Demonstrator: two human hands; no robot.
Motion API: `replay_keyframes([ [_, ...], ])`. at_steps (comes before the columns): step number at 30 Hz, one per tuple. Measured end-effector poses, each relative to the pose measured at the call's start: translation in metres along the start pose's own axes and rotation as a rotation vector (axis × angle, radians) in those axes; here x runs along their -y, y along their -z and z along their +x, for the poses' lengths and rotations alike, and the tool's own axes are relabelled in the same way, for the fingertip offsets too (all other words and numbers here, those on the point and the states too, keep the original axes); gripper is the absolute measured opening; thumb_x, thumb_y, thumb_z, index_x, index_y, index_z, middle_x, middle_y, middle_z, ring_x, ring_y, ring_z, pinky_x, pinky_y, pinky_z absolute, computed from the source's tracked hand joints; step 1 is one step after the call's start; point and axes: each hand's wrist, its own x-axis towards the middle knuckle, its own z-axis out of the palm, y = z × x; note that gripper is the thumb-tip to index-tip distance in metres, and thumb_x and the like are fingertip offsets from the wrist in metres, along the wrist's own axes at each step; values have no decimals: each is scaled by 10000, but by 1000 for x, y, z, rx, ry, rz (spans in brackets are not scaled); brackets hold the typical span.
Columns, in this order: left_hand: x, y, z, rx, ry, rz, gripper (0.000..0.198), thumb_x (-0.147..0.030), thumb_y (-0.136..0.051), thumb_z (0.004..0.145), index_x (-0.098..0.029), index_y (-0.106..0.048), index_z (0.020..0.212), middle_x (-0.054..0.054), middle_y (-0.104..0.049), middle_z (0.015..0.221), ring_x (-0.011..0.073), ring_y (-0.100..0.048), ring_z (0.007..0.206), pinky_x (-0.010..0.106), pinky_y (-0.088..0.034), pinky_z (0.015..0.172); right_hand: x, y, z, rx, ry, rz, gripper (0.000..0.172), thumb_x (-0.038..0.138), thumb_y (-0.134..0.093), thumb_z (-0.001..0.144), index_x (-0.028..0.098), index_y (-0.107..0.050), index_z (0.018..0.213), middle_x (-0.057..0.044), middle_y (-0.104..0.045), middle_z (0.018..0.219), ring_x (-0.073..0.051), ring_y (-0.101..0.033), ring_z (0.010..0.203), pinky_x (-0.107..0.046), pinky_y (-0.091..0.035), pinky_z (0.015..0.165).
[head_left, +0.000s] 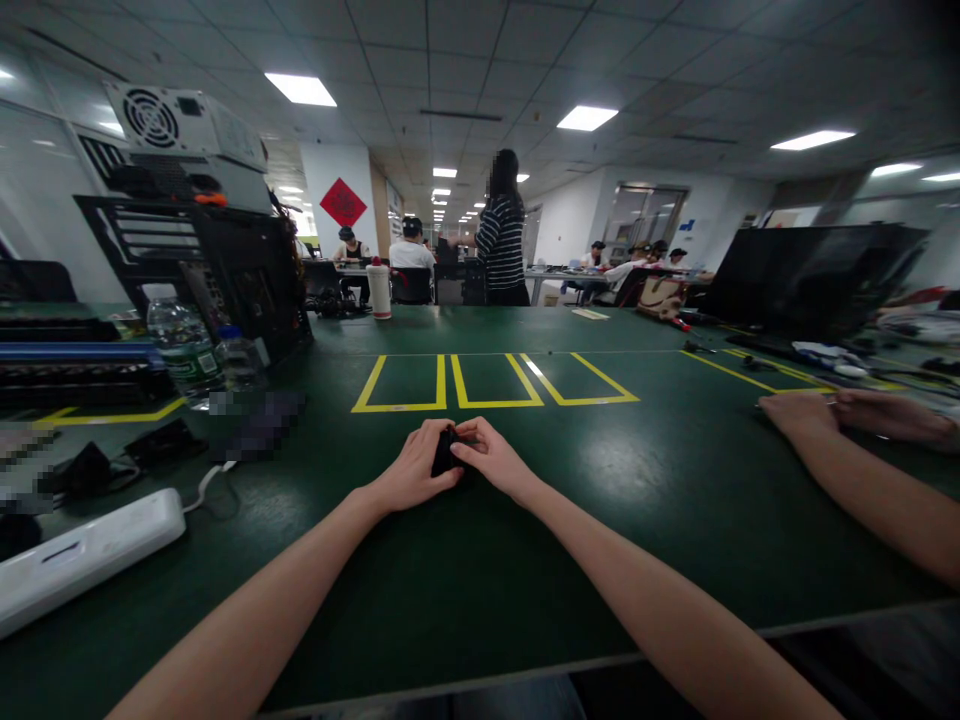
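Observation:
A small black object (443,454) sits between my two hands above the green tabletop (480,590); its kind cannot be made out. My left hand (411,468) is closed round its left side, with the thumb along the near edge and the fingers over the top. From the right, my right hand (495,460) pinches the same object with thumb and fingertips. The fingers hide much of it. Just beyond my hands, yellow tape outlines (499,404) mark the table.
At left are a white power strip (94,560), a water bottle (182,345) and computer parts under a power supply (184,125). A white cup (380,290) stands at the far edge. Another person's hands (806,415) work at right, near a dark monitor (810,275).

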Motion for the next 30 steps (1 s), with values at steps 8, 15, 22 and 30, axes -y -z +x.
replay_keyframes([
  [8,2,-1,0,-1,12,-13,471,-290,-496,737,-204,-296,1155,77,-406,1100,216,-415,1039,407,-322,914,6,3,-4,70,-41,-11,280,315,-544,711,192,-467,950,-39,-513,1001,-162,-521,935,-359,-416,822],
  [15,1,-1,0,-2,-3,-20,500,-285,-509,728,-209,-282,1167,77,-404,1108,224,-407,1048,420,-315,912,14,1,-7,44,25,42,228,334,-532,714,192,-472,882,-16,-517,955,-149,-534,906,-342,-416,826],
  [22,2,-1,0,1,4,-15,496,-282,-511,727,-199,-285,1161,81,-402,1097,218,-410,1037,420,-308,919,1,1,0,-20,-48,-65,323,346,-530,714,171,-472,980,-60,-516,1008,-164,-515,930,-358,-410,822],
  [30,1,0,-1,-4,2,-1,480,-277,-508,725,-203,-297,1150,78,-402,1097,222,-411,1041,418,-316,915,4,0,-3,45,18,44,252,331,-554,697,195,-473,893,-16,-519,945,-146,-538,878,-322,-437,784],
])
